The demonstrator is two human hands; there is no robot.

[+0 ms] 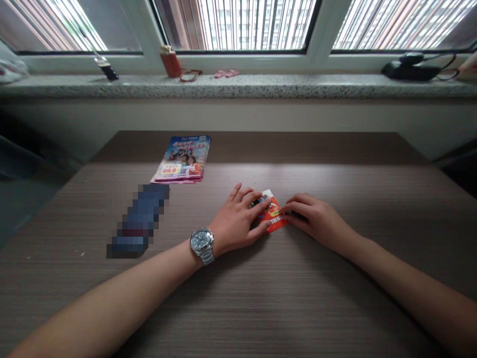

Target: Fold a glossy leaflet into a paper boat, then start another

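To steady the small red leaflet between the 2 grips, the left grip, spread wide over it, would best press lightly and flat. The right grip, narrow at the leaflet's near edge, should move gently to avoid creases; whether it pinches the paper, I cannot tell. Beneath the left fingers show white lettering, a yellow patch and a white far corner.

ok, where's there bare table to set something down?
Far side: tabletop right of the flyer stack, beyond the left hand and right hand. Near side: the wedge between left forearm and right forearm. Crowded: the middle, both hands at the red printed card; and the left, flyer stack close to the pixelated blue item.
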